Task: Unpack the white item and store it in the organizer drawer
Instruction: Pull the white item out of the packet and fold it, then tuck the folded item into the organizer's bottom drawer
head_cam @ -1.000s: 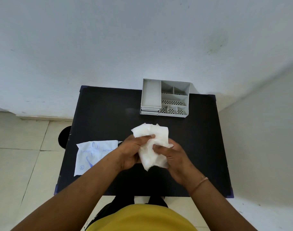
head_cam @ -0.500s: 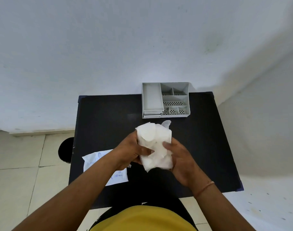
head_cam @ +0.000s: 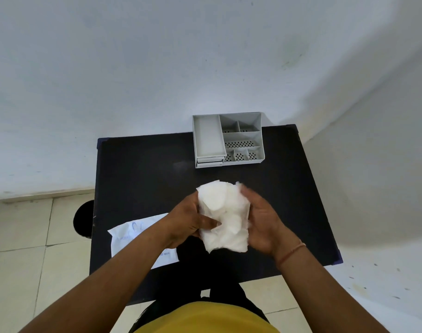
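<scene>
A crumpled white item (head_cam: 225, 217), soft and cloth-like, is held up over the middle of the black table (head_cam: 142, 169). My left hand (head_cam: 189, 219) grips its left side with the thumb pressed across the front. My right hand (head_cam: 260, 222) cups its right side. The grey organizer (head_cam: 228, 140) stands at the table's far edge, with a long tray on its left, small perforated compartments on its right, and shallow drawers (head_cam: 209, 162) at its front left that look closed. The flat white wrapper with blue print (head_cam: 138, 239) lies on the table's left edge, partly under my left forearm.
A white wall rises right behind the table and on the right. A round black object (head_cam: 83, 219) sits on the tiled floor at the table's left side. My yellow shirt fills the bottom of the view.
Both hands have folded the white item into a narrower, more upright bundle. My right hand moved from its lower front to its right side. The view shifted a little.
</scene>
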A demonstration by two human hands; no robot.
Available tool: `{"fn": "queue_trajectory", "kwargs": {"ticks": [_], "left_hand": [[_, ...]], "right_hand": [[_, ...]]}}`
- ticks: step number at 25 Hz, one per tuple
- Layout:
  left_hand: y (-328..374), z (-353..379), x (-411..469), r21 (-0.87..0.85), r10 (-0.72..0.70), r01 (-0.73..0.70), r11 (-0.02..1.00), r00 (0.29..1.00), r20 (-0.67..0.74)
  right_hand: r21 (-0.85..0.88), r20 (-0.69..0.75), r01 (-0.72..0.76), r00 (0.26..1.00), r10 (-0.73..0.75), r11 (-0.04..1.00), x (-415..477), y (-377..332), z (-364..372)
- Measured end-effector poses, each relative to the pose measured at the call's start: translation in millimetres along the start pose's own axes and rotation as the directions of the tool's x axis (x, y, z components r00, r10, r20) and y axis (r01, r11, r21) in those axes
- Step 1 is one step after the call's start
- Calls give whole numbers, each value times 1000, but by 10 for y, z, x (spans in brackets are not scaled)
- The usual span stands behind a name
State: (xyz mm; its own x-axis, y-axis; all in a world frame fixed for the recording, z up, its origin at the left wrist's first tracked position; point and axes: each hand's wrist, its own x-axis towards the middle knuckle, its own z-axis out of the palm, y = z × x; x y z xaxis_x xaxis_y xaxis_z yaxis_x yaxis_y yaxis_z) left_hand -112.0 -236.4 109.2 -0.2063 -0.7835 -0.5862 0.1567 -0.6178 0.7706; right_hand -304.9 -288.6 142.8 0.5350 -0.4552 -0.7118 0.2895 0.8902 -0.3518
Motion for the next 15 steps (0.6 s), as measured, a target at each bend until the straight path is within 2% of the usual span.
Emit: {"fn": "queue_trajectory", "kwargs": {"ticks": [2, 4, 6, 8, 12, 13, 15], "left_hand": [[-47, 29, 60, 2, 9, -9, 1000, 1000, -28], [-84, 60, 116, -21, 19, -21, 1000, 996, -88], [-93, 122, 154, -8, 26, -28, 1000, 989, -144], [-39, 206, 175, 74, 37, -25, 997, 986, -162], [173, 157, 251, 234, -19, 38, 972, 996, -85], [214, 89, 299, 205, -31, 45, 978, 997, -75], [284, -30, 469, 35, -71, 76, 997, 990, -122]], "right_hand": [[-262, -110, 81, 988, -113, 962, 48, 29, -12], [-391, -170, 130, 963, -210, 911, 110, 82, -116], [-399, -179, 134, 959, -220, 907, 159, 141, -218], [-405, -161, 148, 960, -230, 902, 190, 164, -307], [-393, -213, 180, 936, -279, 902, 240, 74, -518], [-375, -229, 176, 934, -275, 910, 251, 33, -577], [-341, -253, 171, 930, -265, 924, 281, -58, -712]]}}
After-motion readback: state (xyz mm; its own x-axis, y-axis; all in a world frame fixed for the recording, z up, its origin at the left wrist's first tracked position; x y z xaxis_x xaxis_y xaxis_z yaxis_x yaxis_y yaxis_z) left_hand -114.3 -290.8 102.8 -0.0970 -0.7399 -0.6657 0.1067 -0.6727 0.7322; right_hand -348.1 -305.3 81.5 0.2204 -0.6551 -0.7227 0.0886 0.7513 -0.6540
